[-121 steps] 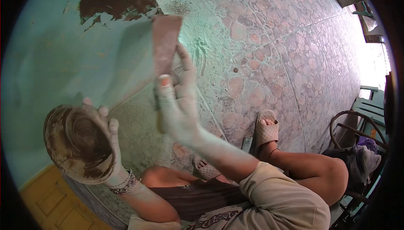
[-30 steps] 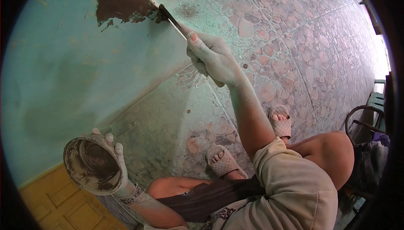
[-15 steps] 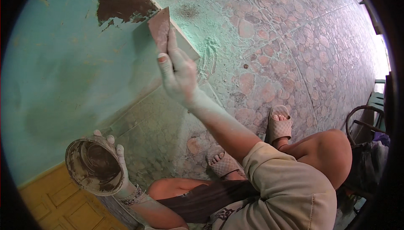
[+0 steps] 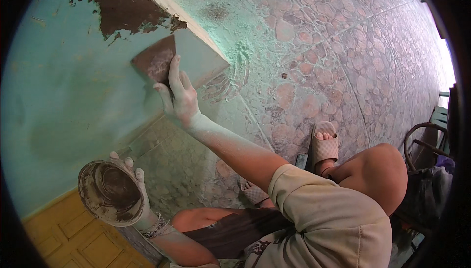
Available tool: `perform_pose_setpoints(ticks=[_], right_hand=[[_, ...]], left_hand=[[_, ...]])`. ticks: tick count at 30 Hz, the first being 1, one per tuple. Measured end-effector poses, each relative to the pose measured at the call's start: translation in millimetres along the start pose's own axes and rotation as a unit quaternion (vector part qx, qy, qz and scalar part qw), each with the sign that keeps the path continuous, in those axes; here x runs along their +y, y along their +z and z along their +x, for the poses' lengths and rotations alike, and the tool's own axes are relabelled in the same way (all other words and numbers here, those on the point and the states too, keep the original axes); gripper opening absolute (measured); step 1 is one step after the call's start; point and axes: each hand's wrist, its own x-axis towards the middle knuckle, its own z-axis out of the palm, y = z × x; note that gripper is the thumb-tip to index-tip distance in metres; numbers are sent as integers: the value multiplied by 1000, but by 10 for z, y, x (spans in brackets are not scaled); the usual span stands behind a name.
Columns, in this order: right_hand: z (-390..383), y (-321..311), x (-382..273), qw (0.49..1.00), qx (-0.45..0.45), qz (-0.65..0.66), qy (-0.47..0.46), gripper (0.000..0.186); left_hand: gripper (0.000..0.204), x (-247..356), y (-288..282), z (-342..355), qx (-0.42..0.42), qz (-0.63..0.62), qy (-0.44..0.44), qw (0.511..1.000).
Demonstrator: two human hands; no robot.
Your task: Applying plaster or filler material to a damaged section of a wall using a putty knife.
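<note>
My right hand (image 4: 182, 100), coated in pale dust, grips a putty knife (image 4: 158, 62) with a wide, brown-smeared blade. The blade lies on or very close to the turquoise wall (image 4: 73, 91), a little below a ragged patch of dark brown filler (image 4: 125, 9) along the wall's edge. Lower left, my left hand (image 4: 142, 189) is wrapped round the side of a round bowl (image 4: 110, 193), tilted so its inside shows. Brown paste coats the bowl's inner wall and bottom. The putty knife's handle is mostly hidden in my fingers.
A pebble-patterned floor (image 4: 314, 72) stretches right of the wall, strewn with pale dust beside the wall's corner. My sandalled feet (image 4: 325, 143) rest on it. A yellow panelled door (image 4: 83, 233) stands lower left. At the right edge are a dark bag (image 4: 427, 189) and a chair (image 4: 439, 116).
My right hand has moved the putty knife left and down, away from the wall's edge, uncovering the lower end of the brown patch. My left hand and the bowl are nearly unmoved.
</note>
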Motion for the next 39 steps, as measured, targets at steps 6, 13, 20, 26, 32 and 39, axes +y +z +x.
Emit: perform_pose_setpoints(ticks=[6, 13, 20, 26, 32, 39], right_hand=[[-120, -701, 52, 996, 3, 61, -71, 70], [534, -1210, -40, 901, -202, 276, 266, 52], [472, -1023, -317, 904, -153, 272, 291, 57], [393, -799, -475, 963, -101, 153, 198, 58], [326, -616, -463, 995, -49, 45, 69, 59], [213, -258, -317, 998, -2, 50, 30, 65]], left_hand=[[52, 25, 21, 5, -1, 13, -1, 1000], [54, -115, 77, 168, -38, -42, -65, 996], [55, -103, 111, 221, -90, -94, -143, 981], [58, -63, -44, 86, -46, -29, -60, 997], [68, 18, -40, 12, -45, -14, -41, 998], [63, 49, -58, -80, -21, -17, -45, 999]])
